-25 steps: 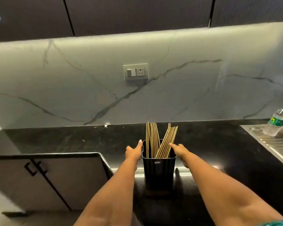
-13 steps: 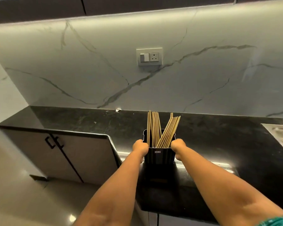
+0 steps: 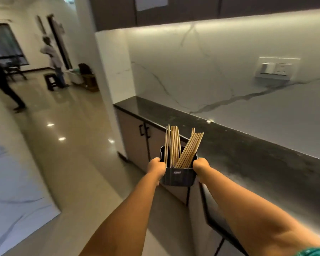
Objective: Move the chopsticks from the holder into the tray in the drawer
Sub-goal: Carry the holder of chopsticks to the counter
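Black countertop (image 3: 248, 150) w/ small white scrap (image 3: 209, 121) by wall.

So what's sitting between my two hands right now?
In the head view, the dark chopstick holder lies between the left hand and the right hand, gripped on both sides. Wooden chopsticks stand in it.

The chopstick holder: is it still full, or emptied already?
Still full. Many chopsticks stand in the holder, gripped by the left hand and right hand.
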The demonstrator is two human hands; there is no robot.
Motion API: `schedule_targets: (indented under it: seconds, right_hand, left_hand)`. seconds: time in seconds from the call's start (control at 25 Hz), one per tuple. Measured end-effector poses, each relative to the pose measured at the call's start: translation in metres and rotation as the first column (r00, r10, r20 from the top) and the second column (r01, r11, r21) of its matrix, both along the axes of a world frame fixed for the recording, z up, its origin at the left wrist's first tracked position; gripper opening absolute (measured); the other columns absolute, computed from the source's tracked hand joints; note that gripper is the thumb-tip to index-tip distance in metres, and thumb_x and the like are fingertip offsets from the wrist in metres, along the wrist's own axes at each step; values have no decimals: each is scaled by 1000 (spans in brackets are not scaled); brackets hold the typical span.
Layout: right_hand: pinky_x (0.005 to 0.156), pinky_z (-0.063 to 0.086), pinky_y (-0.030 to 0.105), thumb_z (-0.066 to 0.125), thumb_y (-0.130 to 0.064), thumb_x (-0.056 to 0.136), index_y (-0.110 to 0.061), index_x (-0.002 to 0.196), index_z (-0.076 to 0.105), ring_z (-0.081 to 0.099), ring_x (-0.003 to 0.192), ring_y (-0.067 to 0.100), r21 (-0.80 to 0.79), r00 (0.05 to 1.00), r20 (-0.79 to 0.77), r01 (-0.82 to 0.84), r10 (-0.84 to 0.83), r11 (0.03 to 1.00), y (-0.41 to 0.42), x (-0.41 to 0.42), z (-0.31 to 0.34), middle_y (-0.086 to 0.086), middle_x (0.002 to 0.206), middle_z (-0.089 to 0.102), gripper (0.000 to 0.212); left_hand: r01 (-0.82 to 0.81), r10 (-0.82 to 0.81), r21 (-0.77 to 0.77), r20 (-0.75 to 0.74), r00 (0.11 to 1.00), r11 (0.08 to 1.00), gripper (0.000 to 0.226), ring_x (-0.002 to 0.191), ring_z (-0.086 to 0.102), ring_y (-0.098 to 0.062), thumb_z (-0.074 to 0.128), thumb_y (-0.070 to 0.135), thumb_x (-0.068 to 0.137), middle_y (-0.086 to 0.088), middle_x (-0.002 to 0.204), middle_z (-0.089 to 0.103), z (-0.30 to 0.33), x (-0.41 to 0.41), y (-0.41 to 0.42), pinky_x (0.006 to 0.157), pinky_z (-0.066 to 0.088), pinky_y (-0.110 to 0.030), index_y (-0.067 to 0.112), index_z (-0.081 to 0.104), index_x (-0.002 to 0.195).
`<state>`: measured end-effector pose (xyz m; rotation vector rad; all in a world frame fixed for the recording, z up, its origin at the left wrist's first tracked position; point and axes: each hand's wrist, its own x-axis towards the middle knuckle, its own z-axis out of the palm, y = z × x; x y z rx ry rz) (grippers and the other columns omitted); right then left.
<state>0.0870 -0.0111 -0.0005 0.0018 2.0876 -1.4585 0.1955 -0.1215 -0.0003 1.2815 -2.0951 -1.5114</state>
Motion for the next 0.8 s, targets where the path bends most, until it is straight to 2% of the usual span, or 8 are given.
schedule_targets:
  seconds: [0.08, 0.16, 0.28, 0.36, 0.48, 0.64, 0.8]
  right_hand:
    - [51, 53, 32, 37, 1, 94, 1, 97, 60, 62, 74, 26, -30, 992, 8, -124, 124, 992, -37, 39, 2, 13, 87, 63, 23]
    - [53, 54, 30, 38, -2, 97, 2, 107, 62, 65, 75, 24, -34, 968, 14, -248, 249, 968, -76, 85, 3, 12, 92, 66, 26]
    - [59, 50, 30, 40, -2, 97, 2, 108, 61, 62, 75, 22, 14, 893, -23, -450, 450, 893, -123, 168, 3, 9, 87, 63, 24]
    - [57, 49, 29, 44, -5, 96, -1, 100, 61, 61, 70, 20, 17, 808, 0, -589, 589, 808, -148, 247, 2, 9, 82, 63, 18]
    - [68, 53, 35, 47, -14, 95, -5, 94, 61, 64, 80, 25, -8, 673, 12, -739, 740, 673, -177, 365, -5, 15, 94, 68, 16]
    - [75, 44, 35, 46, -13, 96, 1, 109, 59, 57, 90, 28, 13, 481, -6, -877, 877, 481, -197, 523, -15, 15, 99, 61, 24]
    - [77, 42, 35, 40, -16, 99, 1, 111, 59, 54, 92, 28, 6, 267, 10, -964, 964, 267, -194, 674, -21, 15, 99, 59, 28]
  left_hand:
    - [-117, 117, 5, 6, 993, 993, 32, 105, 58, -31, 40, 4, 92, -15, 117, 63, 1, 49, -27, 84, 47, -36, 4, 61, 117]
    - [-242, 242, 13, 10, 970, 970, 35, 110, 58, -30, 40, 8, 95, -13, 122, 62, 0, 110, -51, 91, 49, -39, 9, 58, 124]
    - [-388, 388, 19, 14, 922, 921, 31, 98, 58, -26, 39, 10, 97, -13, 114, 63, -6, 208, -73, 76, 47, -33, 8, 59, 119]
    - [-494, 494, -13, 48, 868, 869, 30, 96, 57, -26, 38, 11, 97, -12, 111, 62, -7, 291, -82, 76, 47, -33, 8, 59, 118]
    - [-633, 633, -44, 108, 766, 773, 30, 99, 56, -28, 38, 12, 96, -13, 118, 61, -15, 413, -91, 81, 47, -33, 7, 57, 119]
    - [-784, 784, -51, 99, 613, 619, 29, 93, 56, -25, 40, 16, 97, -14, 114, 63, -18, 574, -69, 79, 47, -30, 6, 60, 116]
    - [-913, 914, -79, 110, 390, 399, 30, 92, 54, -23, 41, 15, 97, -13, 114, 61, -20, 715, -24, 78, 46, -30, 4, 58, 118]
